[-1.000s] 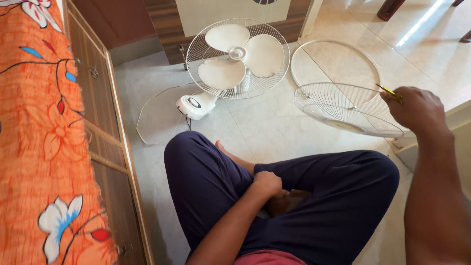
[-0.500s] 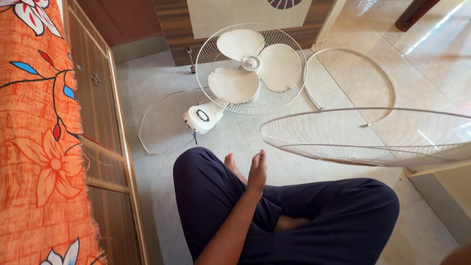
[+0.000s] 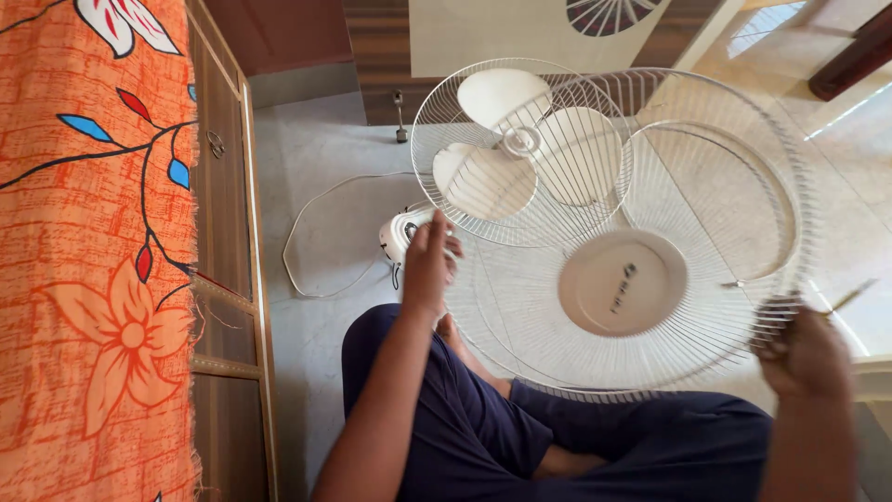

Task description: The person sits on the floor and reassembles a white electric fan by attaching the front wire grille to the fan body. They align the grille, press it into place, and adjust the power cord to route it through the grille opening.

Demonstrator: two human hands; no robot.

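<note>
I sit cross-legged on a tiled floor. My right hand grips the lower right rim of a loose white wire fan guard with a round centre disc, and also holds a thin yellow-handled tool. The guard is tilted up facing me. My left hand touches the guard's left rim, fingers spread. Behind it stands a white table fan with three blades in its rear guard, on a white base.
An orange flowered cloth covers a wooden cabinet on my left. The fan's white cord loops over the floor. A white plastic ring lies behind the guard. A low step edge is at right.
The loose guard has swung from lying flat at the right to tilted up in front of me. My left hand rose from my lap to its left rim.
</note>
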